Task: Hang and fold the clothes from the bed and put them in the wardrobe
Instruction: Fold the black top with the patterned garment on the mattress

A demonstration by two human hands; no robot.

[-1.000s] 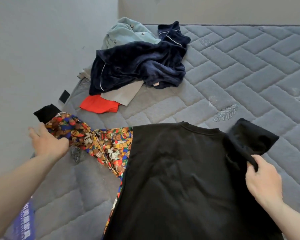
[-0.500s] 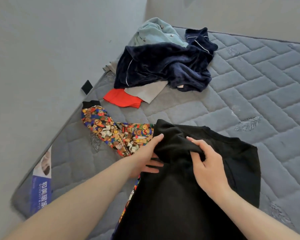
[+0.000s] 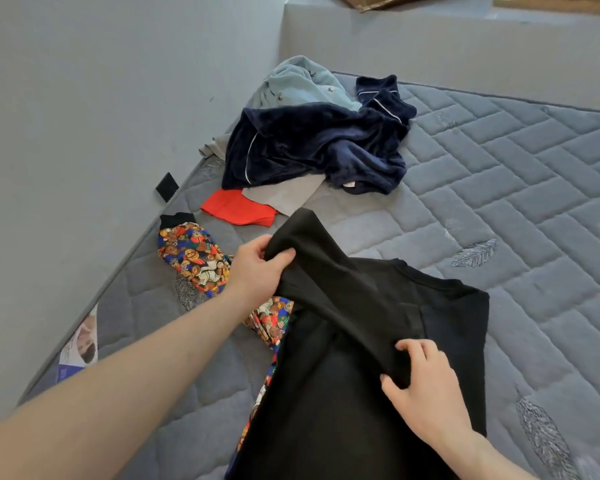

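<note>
A black shirt (image 3: 340, 375) lies on the grey quilted mattress (image 3: 520, 202), its right sleeve folded in over the body. My left hand (image 3: 257, 268) grips the raised end of a black sleeve near its cuff. My right hand (image 3: 423, 386) pinches the same sleeve lower down, over the shirt's middle. A colourful bear-print garment (image 3: 194, 258) with a black cuff lies under and to the left of the black shirt.
At the far left of the mattress is a pile: a navy velvet garment (image 3: 312, 147), a pale blue one (image 3: 302, 84), a grey piece (image 3: 284, 195) and a red one (image 3: 239, 209). Grey walls border the bed on the left and behind.
My left hand left the bear-print sleeve and took the black sleeve. Both hands have since spread apart along it, the left rising up-left, the right dropping lower. The camera turned left.
</note>
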